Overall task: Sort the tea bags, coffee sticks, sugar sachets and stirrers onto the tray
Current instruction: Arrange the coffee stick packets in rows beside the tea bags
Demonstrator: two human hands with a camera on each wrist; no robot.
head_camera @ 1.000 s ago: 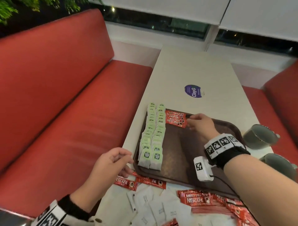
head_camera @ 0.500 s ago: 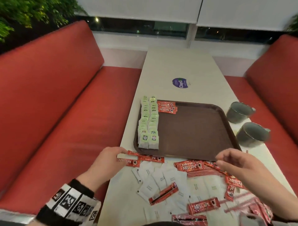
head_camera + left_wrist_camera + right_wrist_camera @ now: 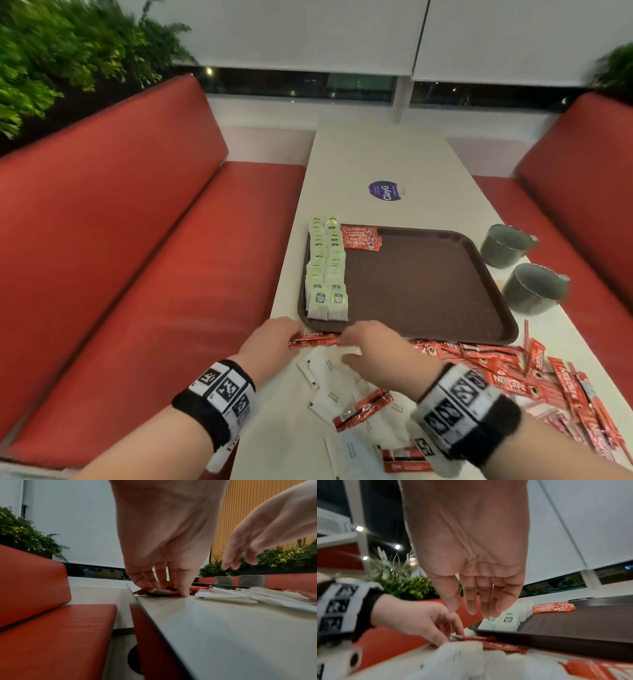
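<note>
Coffee stick [image 3: 313,340] pinched under left hand [image 3: 270,342] fingers [image 3: 183,588], beside tray [image 3: 445,337]

we see a dark brown plastic tray [image 3: 421,291], pale green paper tea bags [image 3: 327,270], red foil coffee sticks [image 3: 361,237], white paper sugar sachets [image 3: 329,399], two grey cups [image 3: 505,245], red padded seats [image 3: 144,257], a cream counter [image 3: 387,161].

The tray [image 3: 428,284] lies on the tabletop [image 3: 376,154]. On the tray, two rows of tea bags [image 3: 327,267] run along its left edge, with a few coffee sticks [image 3: 361,238] just right of them at the far end. Two cups [image 3: 520,267] stand right of the tray. Loose coffee sticks [image 3: 513,370] and sugar sachets [image 3: 329,380] lie scattered in front of the tray. A sticker [image 3: 385,191] lies behind the tray.
</note>
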